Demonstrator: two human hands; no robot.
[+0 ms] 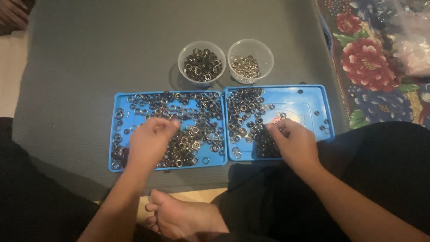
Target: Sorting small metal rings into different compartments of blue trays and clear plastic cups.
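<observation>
A grey mat [89, 67] covers the floor. To the right lies a floral cloth [371, 62] with red flowers, and a clear plastic bag [414, 40] rests on it. A bare foot [179, 217] shows below.

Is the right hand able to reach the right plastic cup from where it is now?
Probably yes. The right hand rests on the right blue tray, and the right plastic cup stands just beyond the tray's far edge. Only loose metal rings lie flat between them, so nothing tall blocks the way.
</observation>
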